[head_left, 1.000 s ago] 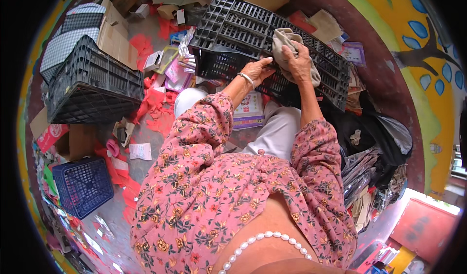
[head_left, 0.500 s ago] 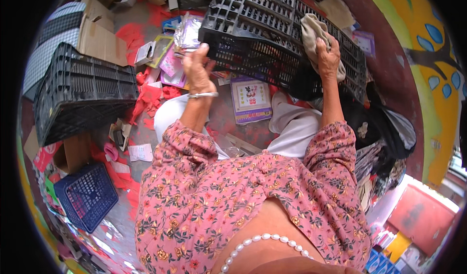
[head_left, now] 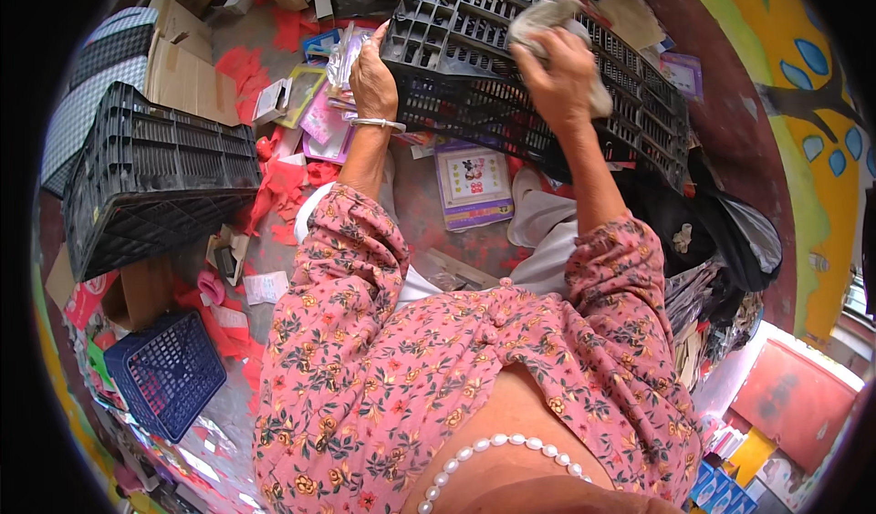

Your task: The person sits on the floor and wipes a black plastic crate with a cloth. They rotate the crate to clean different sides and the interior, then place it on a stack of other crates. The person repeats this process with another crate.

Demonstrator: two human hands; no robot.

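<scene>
A black slatted plastic crate [head_left: 474, 108] is tipped up in front of me, its grid side facing upward. My left hand [head_left: 372, 81] grips the crate's left edge, thumb side toward the upper corner; some of its fingers are hidden. A crumpled beige cloth [head_left: 547, 19] is under my right hand [head_left: 561, 72], pressed against the crate's slats. The fingers curl over the cloth, and its lower end hangs past my palm. Beside my left hand lie plastic-wrapped packets [head_left: 339, 72]. Below the crate, a purple-edged boxed picture set [head_left: 474, 186] rests on the floor.
Another black crate [head_left: 169, 163] stands at the left near an opened cardboard box [head_left: 187, 76]. Lower left is a blue basket [head_left: 169, 373]. Red scraps [head_left: 278, 190] litter the floor. Black bags [head_left: 703, 231] pile up at the right, by a painted wall [head_left: 812, 85].
My right hand has moved left along the crate with the cloth. My left hand has gone up and taken hold of the crate's left edge. The crate has hardly shifted.
</scene>
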